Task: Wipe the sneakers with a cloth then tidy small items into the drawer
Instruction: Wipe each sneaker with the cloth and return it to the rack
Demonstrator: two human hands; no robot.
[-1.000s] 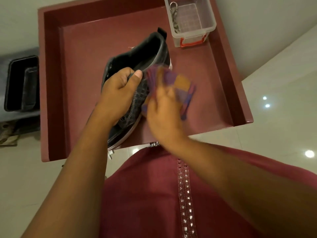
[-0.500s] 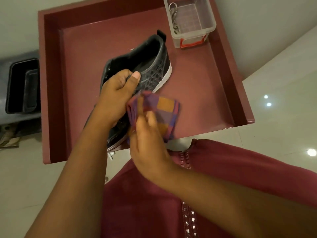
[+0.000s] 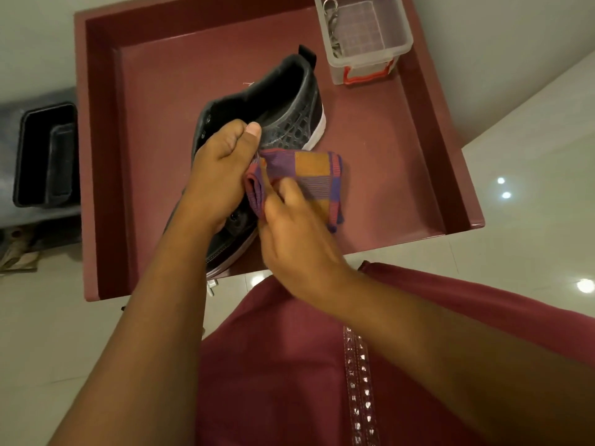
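A black sneaker [image 3: 283,114] with a white sole is held tilted over the maroon tray-like table top [image 3: 167,91]. My left hand [image 3: 219,175] grips its upper around the lace area, thumb on the textured side. My right hand [image 3: 296,233] holds a folded checked cloth [image 3: 309,178] in purple, orange and red, pressed against the sneaker's side just below my left thumb. The toe end of the sneaker is hidden behind my hands and left forearm.
A clear plastic box [image 3: 363,37] with red clips stands at the table's far right corner, with small metal items inside. A black bin [image 3: 45,152] sits on the floor to the left. Glossy pale floor tiles [image 3: 531,188] surround the table.
My right hand with the cloth swept from the sneaker's heel side down toward the middle and now sits slightly higher and to the right. The left hand kept its grip on the sneaker.
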